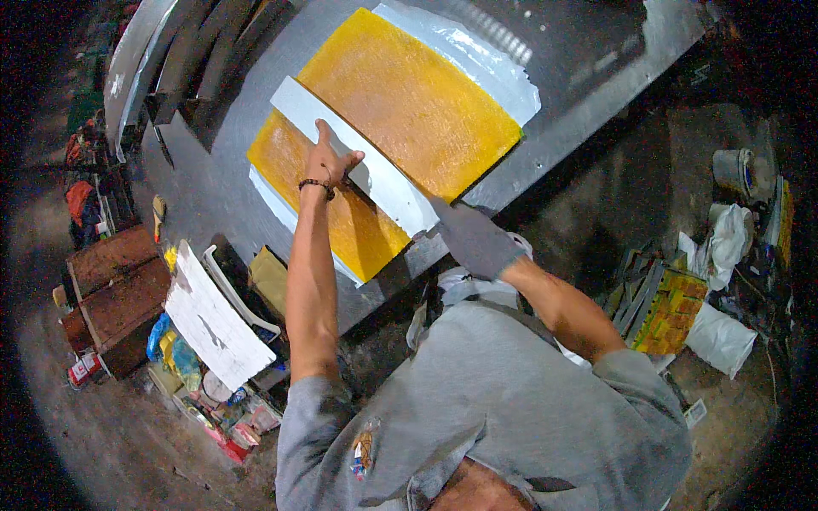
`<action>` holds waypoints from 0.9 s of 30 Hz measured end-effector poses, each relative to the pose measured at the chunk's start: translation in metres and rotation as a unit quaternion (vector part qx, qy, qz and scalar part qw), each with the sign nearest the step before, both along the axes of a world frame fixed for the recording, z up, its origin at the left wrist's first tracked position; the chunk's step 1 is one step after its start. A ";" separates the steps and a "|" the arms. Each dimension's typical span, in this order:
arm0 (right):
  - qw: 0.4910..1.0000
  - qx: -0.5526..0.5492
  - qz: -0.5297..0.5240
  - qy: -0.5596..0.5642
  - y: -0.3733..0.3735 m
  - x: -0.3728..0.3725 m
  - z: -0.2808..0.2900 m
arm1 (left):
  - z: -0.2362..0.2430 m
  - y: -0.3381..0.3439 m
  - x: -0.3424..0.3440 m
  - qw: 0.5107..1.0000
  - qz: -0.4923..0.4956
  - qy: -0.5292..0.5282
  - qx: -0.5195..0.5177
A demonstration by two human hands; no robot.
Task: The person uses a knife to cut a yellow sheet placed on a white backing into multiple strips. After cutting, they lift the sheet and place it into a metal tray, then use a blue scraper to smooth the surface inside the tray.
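A long flat white strip (341, 140) lies diagonally across a yellow-orange, slightly glossy sheet (426, 94) on a dark metal table. My bare left hand (325, 163), with a dark beaded bracelet at the wrist, presses on the strip's left edge. Its index finger points up along the strip and its thumb spreads to the right; the other fingers are mostly hidden. In a grey glove, my right hand (473, 238) is closed at the strip's near right end, beside its edge. What its fingers hold, if anything, cannot be made out. Pale plastic film (477, 51) shows under the sheet.
The metal table's edge (588, 145) runs diagonally on the right. Curved metal panels (170, 51) stand at the far left. Brown boxes (123, 285), a paint-worn white board (217, 319) and assorted clutter sit lower left. Buckets (741, 170) and white bags (724, 332) are at right.
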State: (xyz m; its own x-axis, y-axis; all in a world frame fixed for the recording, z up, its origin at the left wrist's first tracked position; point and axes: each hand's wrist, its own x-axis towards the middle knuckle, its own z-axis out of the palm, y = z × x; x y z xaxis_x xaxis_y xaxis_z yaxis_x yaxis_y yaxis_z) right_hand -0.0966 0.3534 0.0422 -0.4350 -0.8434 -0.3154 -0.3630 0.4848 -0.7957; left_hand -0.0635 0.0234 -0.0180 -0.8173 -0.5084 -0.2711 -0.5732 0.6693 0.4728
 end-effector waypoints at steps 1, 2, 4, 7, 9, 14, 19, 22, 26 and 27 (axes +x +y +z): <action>0.999 -0.035 -0.010 0.016 -0.005 0.000 -0.005 | -0.003 -0.003 0.001 1.000 0.005 -0.014 -0.007; 1.000 -0.026 -0.007 0.004 -0.006 0.000 -0.006 | -0.006 -0.006 0.001 0.999 0.011 -0.027 -0.013; 1.000 -0.008 -0.009 -0.018 -0.009 -0.003 -0.007 | 0.001 -0.003 -0.006 0.998 0.018 -0.061 -0.012; 1.000 -0.004 0.009 -0.009 0.020 0.004 0.014 | 0.010 0.000 -0.008 0.995 0.029 -0.096 -0.003; 0.999 0.046 0.008 -0.024 0.034 0.012 0.008 | 0.009 0.000 -0.005 0.996 0.022 -0.085 -0.020; 0.999 -0.038 -0.018 0.003 0.024 0.013 -0.015 | 0.021 0.010 -0.010 0.997 0.025 -0.074 0.014; 0.999 0.039 -0.005 -0.027 0.050 0.024 -0.003 | 0.029 0.011 -0.007 0.996 0.027 -0.087 -0.011; 0.995 0.091 0.022 -0.029 0.061 0.025 0.012 | 0.028 0.012 -0.009 0.995 0.027 -0.095 -0.013; 1.000 -0.008 -0.021 0.020 0.048 0.030 -0.030 | 0.023 0.006 -0.010 0.994 0.015 -0.111 -0.019; 0.999 -0.016 -0.025 0.022 0.048 0.029 -0.029 | 0.023 0.004 -0.011 0.993 0.011 -0.113 -0.020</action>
